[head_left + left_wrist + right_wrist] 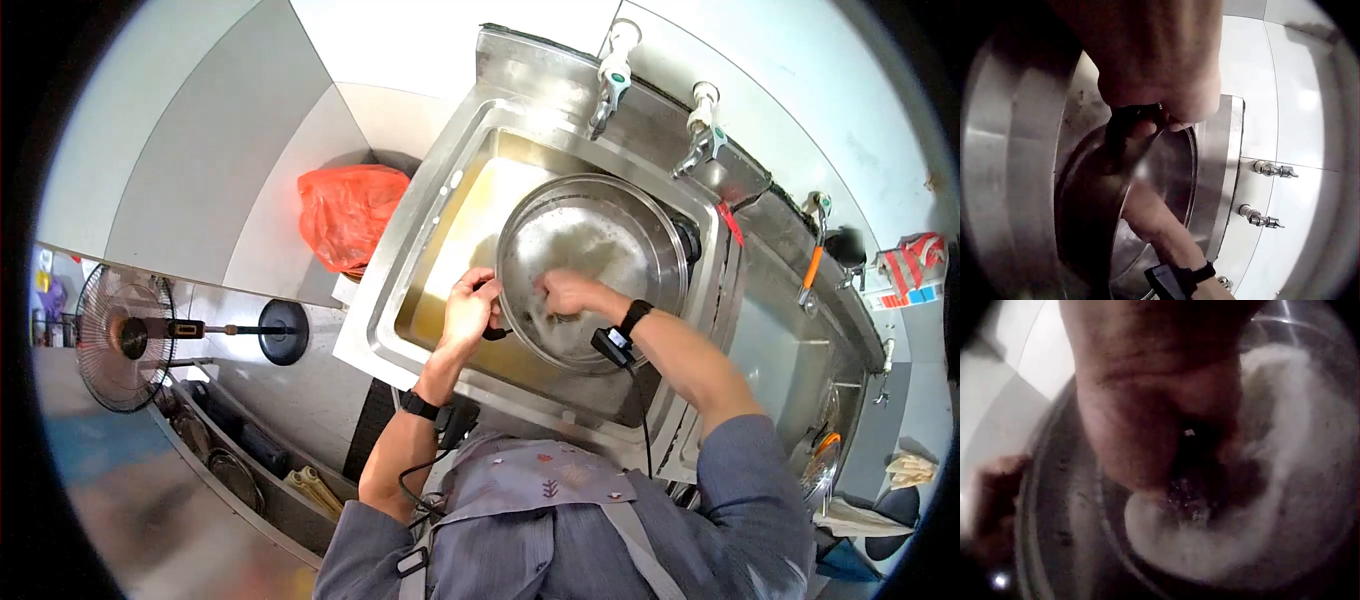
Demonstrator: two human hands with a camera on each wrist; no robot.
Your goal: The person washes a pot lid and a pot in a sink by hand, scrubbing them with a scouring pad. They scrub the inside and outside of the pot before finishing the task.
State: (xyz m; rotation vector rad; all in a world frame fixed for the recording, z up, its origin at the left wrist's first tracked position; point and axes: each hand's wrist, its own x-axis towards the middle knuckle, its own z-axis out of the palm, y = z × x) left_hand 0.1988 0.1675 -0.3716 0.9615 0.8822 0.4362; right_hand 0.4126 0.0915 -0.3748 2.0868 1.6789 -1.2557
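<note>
A large round steel pot (650, 240) sits tilted in the left sink basin, its inside wet with whitish suds. My left hand (468, 312) grips it at the near left side, where a black handle (1124, 132) shows under the fingers in the left wrist view. Inside the pot, my right hand (572, 292) presses down toward the bottom with curled fingers. Under those fingers, a glinting, wiry scouring pad (1188, 503) shows in the right wrist view, mostly hidden by the hand. Foam (1210, 556) rings the spot.
Yellowish water (430, 290) lies in the left basin (405, 350). Taps (612, 85) line the wall behind. A second basin (780, 340) is on the right. An orange-red plastic bag (350, 215) stands left of the sink, and a fan (125, 338) farther left.
</note>
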